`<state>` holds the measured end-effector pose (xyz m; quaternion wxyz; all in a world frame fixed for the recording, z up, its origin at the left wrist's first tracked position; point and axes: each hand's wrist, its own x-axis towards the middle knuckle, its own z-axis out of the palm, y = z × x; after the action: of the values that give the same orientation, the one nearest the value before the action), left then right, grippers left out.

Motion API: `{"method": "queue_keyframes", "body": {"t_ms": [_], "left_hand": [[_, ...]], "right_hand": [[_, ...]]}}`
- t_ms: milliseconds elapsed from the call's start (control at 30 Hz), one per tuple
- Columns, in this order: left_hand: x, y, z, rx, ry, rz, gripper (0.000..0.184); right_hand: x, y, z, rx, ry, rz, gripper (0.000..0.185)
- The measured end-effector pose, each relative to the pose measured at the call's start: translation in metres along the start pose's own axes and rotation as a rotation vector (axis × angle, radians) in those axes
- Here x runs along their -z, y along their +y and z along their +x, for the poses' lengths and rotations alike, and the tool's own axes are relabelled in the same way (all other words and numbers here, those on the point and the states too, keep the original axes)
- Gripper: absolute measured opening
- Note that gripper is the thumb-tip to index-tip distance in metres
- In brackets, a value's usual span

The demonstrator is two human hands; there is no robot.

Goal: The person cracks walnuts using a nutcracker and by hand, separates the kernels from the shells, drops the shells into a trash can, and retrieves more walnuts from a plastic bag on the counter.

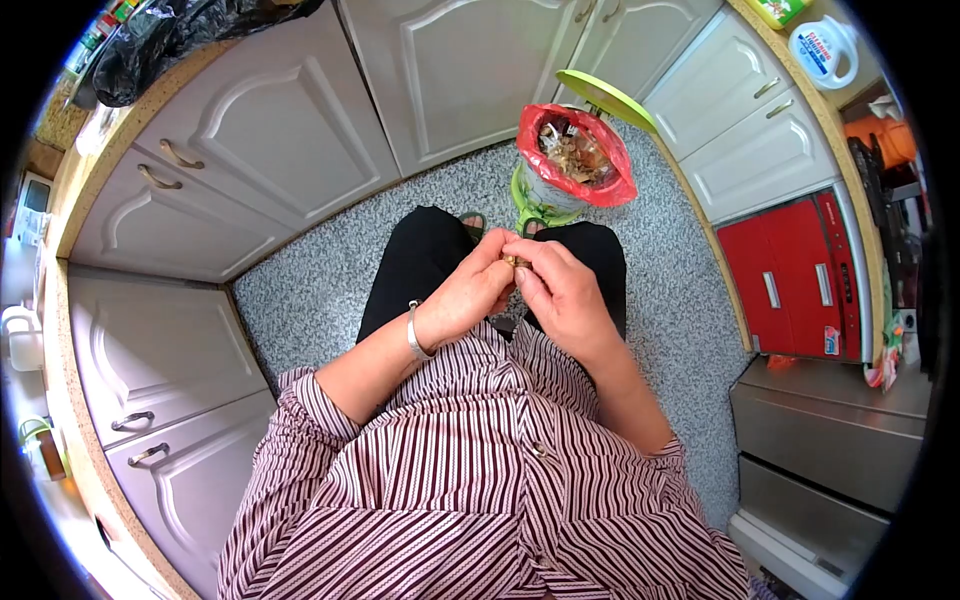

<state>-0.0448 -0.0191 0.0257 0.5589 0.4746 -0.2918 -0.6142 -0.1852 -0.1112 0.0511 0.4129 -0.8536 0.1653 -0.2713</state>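
Note:
My left hand (pixel 476 287) and my right hand (pixel 562 296) meet above my lap, fingertips pressed together. A small gold-brown thing (pixel 516 261) shows between them; whether it is a ring or something held, I cannot tell. Both hands have curled fingers, which hide most of what may be in them. A silver bracelet (pixel 415 332) circles my left wrist. Just beyond my knees stands a waste bin (pixel 548 192), lined with a red bag (pixel 612 190) and holding brown scraps and clear plastic.
The bin's green lid (pixel 606 98) is raised behind it. Pale cabinets (pixel 285 120) line the left and front. On the right are a red-fronted appliance (pixel 785 280) and a white detergent bottle (pixel 822 52) on the counter. Speckled grey floor (pixel 312 245) surrounds me.

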Motion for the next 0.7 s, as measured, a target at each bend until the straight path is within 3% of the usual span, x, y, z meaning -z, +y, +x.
{"method": "queue_keyframes", "body": {"t_ms": [267,700], "left_hand": [[-0.008,-0.01,-0.005,0.043,0.042,-0.082,0.021],[-0.01,-0.018,-0.005,0.11,0.054,-0.022,0.018]], "right_hand": [[-0.019,-0.003,-0.018,-0.01,0.066,-0.289,0.037],[-0.025,0.005,-0.023,-0.057,0.099,-0.199,0.03]]}}
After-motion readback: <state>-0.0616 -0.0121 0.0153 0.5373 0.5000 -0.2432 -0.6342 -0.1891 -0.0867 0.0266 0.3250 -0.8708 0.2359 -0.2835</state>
